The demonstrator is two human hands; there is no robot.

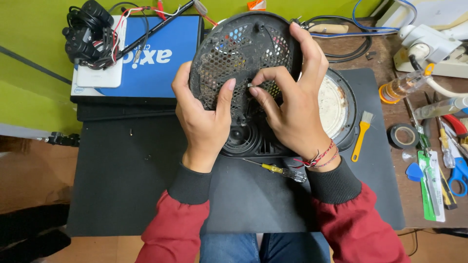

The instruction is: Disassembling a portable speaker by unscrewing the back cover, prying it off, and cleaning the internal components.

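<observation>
A round black perforated cover (243, 53), dusty and tilted up, is gripped by both hands above a black mat (122, 180). My left hand (202, 119) clasps its left edge, thumb pressed on the mesh. My right hand (292, 104) wraps the right rim while its thumb and forefinger pinch a small metal piece (249, 85) at the mesh centre. Beneath the cover lies a black appliance base with a whitish round plate (332, 104). A yellow-handled screwdriver (278, 170) lies on the mat between my wrists.
A blue box (161, 68) with a white device and tangled cables (90, 36) sits at the back left. To the right lie a yellow brush (361, 136), a tape roll (403, 136), several screwdrivers, blue scissors (458, 175) and a white power strip (429, 46).
</observation>
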